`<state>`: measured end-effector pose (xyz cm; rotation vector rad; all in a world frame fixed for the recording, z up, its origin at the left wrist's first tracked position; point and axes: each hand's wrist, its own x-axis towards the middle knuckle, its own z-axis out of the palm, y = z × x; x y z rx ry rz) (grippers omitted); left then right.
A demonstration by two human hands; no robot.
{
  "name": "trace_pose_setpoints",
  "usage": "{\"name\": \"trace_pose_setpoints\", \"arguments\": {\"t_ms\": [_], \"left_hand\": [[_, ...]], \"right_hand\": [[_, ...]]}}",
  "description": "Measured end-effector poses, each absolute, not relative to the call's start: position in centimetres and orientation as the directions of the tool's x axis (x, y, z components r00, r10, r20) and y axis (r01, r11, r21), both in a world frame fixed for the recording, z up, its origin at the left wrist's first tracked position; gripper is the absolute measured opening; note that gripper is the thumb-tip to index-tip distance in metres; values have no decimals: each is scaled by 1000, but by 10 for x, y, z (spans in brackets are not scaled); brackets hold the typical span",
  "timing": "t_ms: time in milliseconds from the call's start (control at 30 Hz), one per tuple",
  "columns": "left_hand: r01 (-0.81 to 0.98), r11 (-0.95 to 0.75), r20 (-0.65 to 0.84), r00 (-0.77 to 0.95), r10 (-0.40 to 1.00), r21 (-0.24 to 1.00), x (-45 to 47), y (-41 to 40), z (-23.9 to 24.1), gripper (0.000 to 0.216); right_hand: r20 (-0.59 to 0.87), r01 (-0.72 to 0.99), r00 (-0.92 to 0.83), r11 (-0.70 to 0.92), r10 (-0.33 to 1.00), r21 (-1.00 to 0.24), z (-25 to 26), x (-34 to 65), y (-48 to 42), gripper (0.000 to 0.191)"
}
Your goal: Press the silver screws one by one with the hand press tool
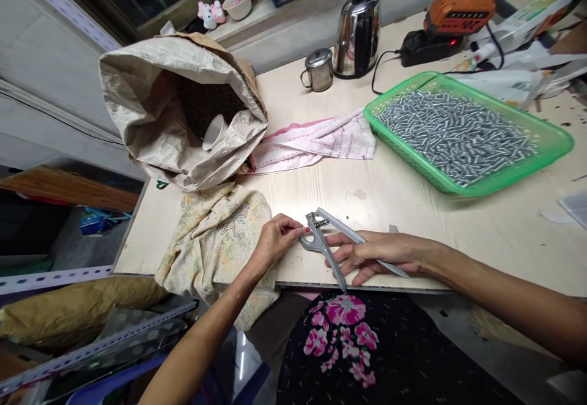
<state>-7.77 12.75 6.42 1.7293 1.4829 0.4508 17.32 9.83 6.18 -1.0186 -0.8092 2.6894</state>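
My left hand [274, 241] is closed in a pinch on a small red piece at the jaw of grey metal hand pliers [321, 237]. My right hand [373, 257] holds the pliers by their two long handles near the table's front edge, fingers partly stretched around them. Just left of my left hand lies a flowered cloth [215, 240] carrying a small pile of metal screws. A green basket [468, 133] full of metal screws stands at the right, beyond my right hand.
A big paper sack [178, 105] with a white cup in dark contents stands at the back left. A pink-striped cloth [316, 139], a small lidded mug [318, 70], a steel kettle [358, 29] and an orange charger [458, 13] lie further back.
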Motion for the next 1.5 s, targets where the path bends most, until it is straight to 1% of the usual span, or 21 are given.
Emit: {"name": "trace_pose_setpoints", "arguments": {"t_ms": [167, 300, 433, 533, 700, 800, 900, 967, 1133, 1200, 1267, 1400, 1433, 1500], "left_hand": [[684, -13, -240, 274, 931, 729, -78, 130, 64, 7], [708, -5, -305, 310, 900, 706, -79, 134, 66, 10], [720, -14, -353, 357, 865, 694, -79, 140, 69, 12], [738, -65, -349, 393, 851, 672, -77, 142, 71, 9], [758, -174, -325, 460, 826, 629, -78, 140, 72, 7], [774, -221, -315, 476, 821, 594, -79, 139, 72, 8], [777, -293, -301, 518, 801, 557, -79, 139, 70, 11], [775, -326, -297, 539, 788, 542, -79, 140, 69, 12], [787, -314, -292, 518, 804, 530, -78, 141, 69, 11], [789, -307, -296, 513, 806, 532, -78, 140, 69, 10], [787, -308, -298, 517, 802, 535, -78, 140, 69, 10], [778, -317, -295, 530, 795, 543, -79, 139, 69, 11], [775, -315, -293, 530, 796, 547, -79, 138, 69, 10], [772, -304, -289, 525, 801, 558, -79, 137, 69, 10]], "right_hand": [[-523, 9, -803, -872, 285, -490, 59, 176, 102, 68], [-481, -6, -839, -887, 255, -461, 56, 178, 106, 72], [-452, 21, -867, -893, 207, -450, 53, 182, 111, 79], [-439, 26, -878, -897, 191, -442, 53, 183, 113, 79], [-328, -32, -926, -906, 186, -423, 54, 184, 114, 76], [-301, -41, -937, -912, 176, -407, 54, 184, 114, 73], [-298, -40, -939, -913, 173, -405, 54, 184, 115, 66], [-314, -48, -930, -911, 190, -410, 54, 184, 115, 57], [-346, -136, -896, -915, 277, -381, 54, 184, 113, 24], [-340, -147, -897, -916, 283, -373, 54, 183, 112, 19], [-324, -143, -905, -915, 275, -378, 54, 184, 113, 24], [-294, -98, -929, -917, 223, -386, 53, 186, 115, 57], [-290, -83, -935, -920, 205, -384, 53, 187, 116, 61], [-280, -68, -942, -923, 184, -378, 52, 189, 117, 58]]}}
